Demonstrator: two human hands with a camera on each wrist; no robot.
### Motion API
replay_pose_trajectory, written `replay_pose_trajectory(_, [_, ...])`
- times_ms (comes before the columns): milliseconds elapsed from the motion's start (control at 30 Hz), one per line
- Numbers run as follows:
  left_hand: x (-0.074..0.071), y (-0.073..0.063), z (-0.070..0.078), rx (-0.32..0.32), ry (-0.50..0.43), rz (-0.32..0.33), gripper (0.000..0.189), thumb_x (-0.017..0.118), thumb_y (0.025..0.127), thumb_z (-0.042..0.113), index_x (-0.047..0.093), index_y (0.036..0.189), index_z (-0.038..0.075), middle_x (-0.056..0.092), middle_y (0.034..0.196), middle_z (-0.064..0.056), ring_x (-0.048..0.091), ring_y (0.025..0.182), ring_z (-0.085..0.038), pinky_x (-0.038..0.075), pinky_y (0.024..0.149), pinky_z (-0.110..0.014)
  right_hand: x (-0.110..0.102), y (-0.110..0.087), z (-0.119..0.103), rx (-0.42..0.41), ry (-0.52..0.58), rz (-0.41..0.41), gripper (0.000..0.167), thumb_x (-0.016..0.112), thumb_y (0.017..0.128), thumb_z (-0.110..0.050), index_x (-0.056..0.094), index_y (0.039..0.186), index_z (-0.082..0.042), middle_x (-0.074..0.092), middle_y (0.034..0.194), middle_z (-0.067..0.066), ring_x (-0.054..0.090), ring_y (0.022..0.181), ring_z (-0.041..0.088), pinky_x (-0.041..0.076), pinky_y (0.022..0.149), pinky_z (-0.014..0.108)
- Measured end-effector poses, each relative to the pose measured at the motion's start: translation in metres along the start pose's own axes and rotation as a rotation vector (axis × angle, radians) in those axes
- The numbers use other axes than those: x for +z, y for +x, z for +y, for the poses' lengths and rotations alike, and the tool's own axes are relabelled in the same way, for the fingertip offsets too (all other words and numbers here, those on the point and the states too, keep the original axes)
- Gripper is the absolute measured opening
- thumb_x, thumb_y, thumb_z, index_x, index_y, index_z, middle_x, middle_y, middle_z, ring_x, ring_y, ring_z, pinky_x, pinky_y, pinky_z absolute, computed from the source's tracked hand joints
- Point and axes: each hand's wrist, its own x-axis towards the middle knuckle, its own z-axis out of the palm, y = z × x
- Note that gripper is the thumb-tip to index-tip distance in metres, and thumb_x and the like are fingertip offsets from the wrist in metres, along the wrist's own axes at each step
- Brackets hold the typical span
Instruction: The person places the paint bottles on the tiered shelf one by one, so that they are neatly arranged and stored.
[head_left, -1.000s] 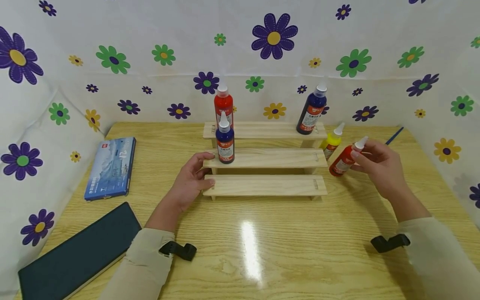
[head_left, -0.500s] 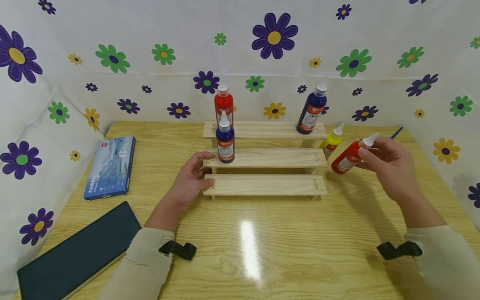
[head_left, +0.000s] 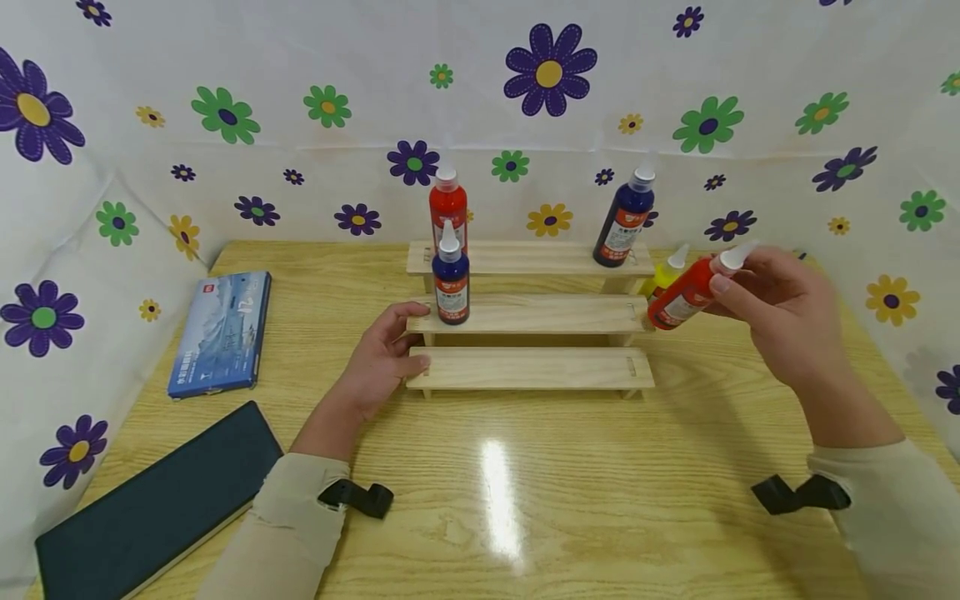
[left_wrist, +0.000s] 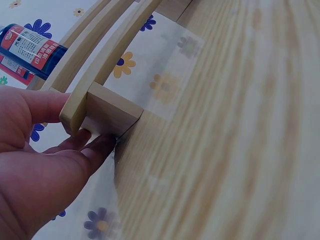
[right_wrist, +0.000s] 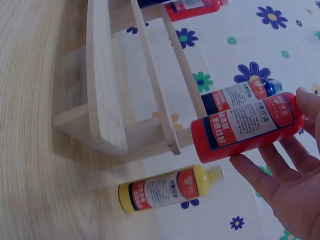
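Observation:
My right hand (head_left: 798,321) grips a red ink bottle (head_left: 684,293) near its white nozzle cap and holds it tilted, base toward the rack's right end. In the right wrist view, the bottle (right_wrist: 245,127) is raised off the table beside the shelves. The left hand (head_left: 386,362) holds the left end of the three-tier wooden rack (head_left: 532,369), thumb and fingers around the lower boards' ends. On the middle tier, a dark blue bottle (head_left: 452,292) stands at the left. The top tier bears another red bottle (head_left: 447,204) at left and a dark blue one (head_left: 625,221) at right.
A yellow bottle (head_left: 663,273) stands on the table right of the rack, partly behind the held bottle. To the left lie a blue box (head_left: 221,333) and a dark flat case (head_left: 161,508). A flowered cloth (head_left: 345,50) hangs behind the table.
My right hand has lifted the red bottle off the table and brought it up toward the rack's right end, tilting it more. The left hand stays at the rack.

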Motion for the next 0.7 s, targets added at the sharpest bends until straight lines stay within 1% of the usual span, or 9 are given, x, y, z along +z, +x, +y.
replay_pose_trajectory(267, [0.000,0.000,0.000,0.007,0.002,0.006,0.062,0.055,0.087,-0.026,0.046,0.139,0.007,0.042,0.145,-0.015,0.049,0.122,-0.037,0.052,0.080,-0.031,0.022,0.012,-0.004,-0.001,0.007,-0.060,0.028,0.062,0.094,0.007,0.064,0.122,0.008,0.060,0.116,0.016,0.064,0.103,0.023,0.054,0.076,0.029])
replay_pose_trajectory(367, [0.000,0.000,0.000,0.005,0.000,0.007,0.062,0.055,0.086,-0.026,0.046,0.139,0.007,0.043,0.144,-0.015,0.049,0.121,-0.036,0.052,0.080,-0.031,0.029,0.017,-0.004,0.010,0.001,-0.078,0.025,0.063,0.095,0.006,0.065,0.120,0.006,0.060,0.116,0.015,0.063,0.104,0.023,0.055,0.077,0.028])
replay_pose_trajectory(567, [0.001,0.000,0.001,-0.004,-0.005,0.010,0.063,0.056,0.086,-0.026,0.047,0.138,0.007,0.043,0.144,-0.015,0.049,0.121,-0.036,0.053,0.081,-0.032,0.038,0.024,0.001,0.025,0.046,-0.139,0.023,0.062,0.095,0.007,0.066,0.117,0.004,0.062,0.116,0.012,0.064,0.103,0.023,0.056,0.077,0.028])
replay_pose_trajectory(633, [0.001,0.000,0.001,-0.005,-0.002,0.011,0.063,0.056,0.086,-0.026,0.047,0.138,0.007,0.043,0.144,-0.015,0.050,0.121,-0.036,0.053,0.081,-0.032,0.040,0.026,0.004,0.026,0.035,-0.150,0.024,0.062,0.095,0.007,0.066,0.118,0.003,0.063,0.116,0.011,0.064,0.101,0.023,0.056,0.077,0.028])
replay_pose_trajectory(700, [0.001,0.000,0.001,-0.004,-0.001,0.011,0.063,0.056,0.086,-0.026,0.047,0.138,0.007,0.044,0.143,-0.015,0.050,0.121,-0.036,0.053,0.081,-0.032,0.042,0.028,0.005,0.028,-0.002,-0.155,0.025,0.064,0.095,0.005,0.067,0.119,0.001,0.063,0.116,0.010,0.065,0.099,0.021,0.056,0.076,0.027])
